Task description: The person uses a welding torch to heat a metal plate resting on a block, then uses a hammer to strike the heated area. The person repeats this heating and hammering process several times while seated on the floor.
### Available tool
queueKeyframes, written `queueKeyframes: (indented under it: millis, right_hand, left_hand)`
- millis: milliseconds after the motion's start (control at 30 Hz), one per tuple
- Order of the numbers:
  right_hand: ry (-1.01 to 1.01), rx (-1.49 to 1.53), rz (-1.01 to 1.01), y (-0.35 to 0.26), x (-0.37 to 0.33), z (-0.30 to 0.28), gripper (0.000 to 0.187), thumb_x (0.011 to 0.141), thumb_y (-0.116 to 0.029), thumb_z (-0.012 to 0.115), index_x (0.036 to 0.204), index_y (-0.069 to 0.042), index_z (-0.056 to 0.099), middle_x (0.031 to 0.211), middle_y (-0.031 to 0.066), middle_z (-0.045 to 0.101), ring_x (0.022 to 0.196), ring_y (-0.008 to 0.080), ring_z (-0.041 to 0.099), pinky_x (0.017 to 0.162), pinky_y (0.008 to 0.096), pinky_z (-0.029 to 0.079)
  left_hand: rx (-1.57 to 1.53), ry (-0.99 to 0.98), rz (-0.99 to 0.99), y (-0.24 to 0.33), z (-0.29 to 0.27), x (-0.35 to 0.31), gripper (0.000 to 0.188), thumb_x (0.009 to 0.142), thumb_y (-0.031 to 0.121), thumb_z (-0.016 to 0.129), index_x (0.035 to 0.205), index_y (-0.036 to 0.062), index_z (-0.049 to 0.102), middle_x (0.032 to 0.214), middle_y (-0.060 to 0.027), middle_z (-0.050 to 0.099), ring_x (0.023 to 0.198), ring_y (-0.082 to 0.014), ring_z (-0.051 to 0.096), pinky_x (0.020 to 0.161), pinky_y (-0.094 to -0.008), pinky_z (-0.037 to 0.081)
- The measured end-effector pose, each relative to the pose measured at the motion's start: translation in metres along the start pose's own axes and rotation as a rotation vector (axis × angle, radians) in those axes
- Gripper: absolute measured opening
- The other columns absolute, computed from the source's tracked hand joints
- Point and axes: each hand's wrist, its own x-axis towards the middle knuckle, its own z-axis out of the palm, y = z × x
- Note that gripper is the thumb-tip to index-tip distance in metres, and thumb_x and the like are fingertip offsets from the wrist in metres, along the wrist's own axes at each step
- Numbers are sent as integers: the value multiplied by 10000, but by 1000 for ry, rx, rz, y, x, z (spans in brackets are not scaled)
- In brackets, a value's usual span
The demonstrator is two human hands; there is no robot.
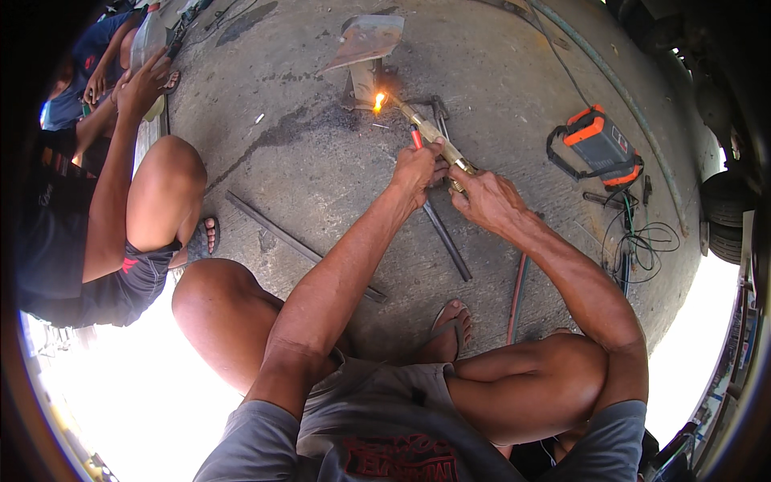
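A brass gas torch (452, 153) points up and to the left, away from me, with a bright orange flame (380, 100) at its tip. My right hand (490, 199) is wrapped round its near end, where brass valve fittings show by the fingers. My left hand (418, 170) is closed on a slim red lighter (416, 136) with a dark top, and its fingers lie against the torch; whether they grip it too, I cannot tell. Just beyond the flame stands an upright metal piece (363, 79) under a bent, rusty metal sheet (369, 38).
A dark flat bar (281, 233) and a dark rod (446, 241) lie on the concrete floor. Red and dark hoses (518, 297) run beside my foot. At right stand an orange-black machine (602, 145) and tangled cables (642, 245). Another person (120, 201) crouches at left, holding a plastic bottle (149, 36).
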Motion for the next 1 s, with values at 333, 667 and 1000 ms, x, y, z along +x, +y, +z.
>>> queueKeyframes:
  millis: [333, 667, 1000]
  right_hand:
    - [-14, -36, 19, 0, 0, 1, 335, 987, -206, 650, 1304, -106, 612, 856, 197, 734, 822, 381, 762, 742, 516, 609]
    - [-47, -51, 49, -4, -2, -5, 320, 990, -186, 663, 1291, -104, 593, 891, 204, 736, 867, 391, 763, 772, 523, 610]
    - [-23, -77, 7, -5, 1, -2, 285, 1006, -202, 648, 1268, -106, 585, 880, 208, 736, 871, 402, 763, 775, 535, 610]
  left_hand:
    - [11, -10, -12, 4, 4, -5, 344, 1079, 251, 623, 1258, -42, 602, 1193, -175, 679, 1081, -291, 700, 980, -437, 579]
    - [16, -4, -17, 7, 8, -10, 357, 1083, 254, 617, 1271, -49, 595, 1215, -187, 665, 1095, -295, 693, 984, -436, 573]
    - [-9, 5, 1, 7, 4, -8, 273, 1075, 234, 635, 1178, -19, 618, 1081, -147, 682, 933, -249, 721, 831, -383, 620]
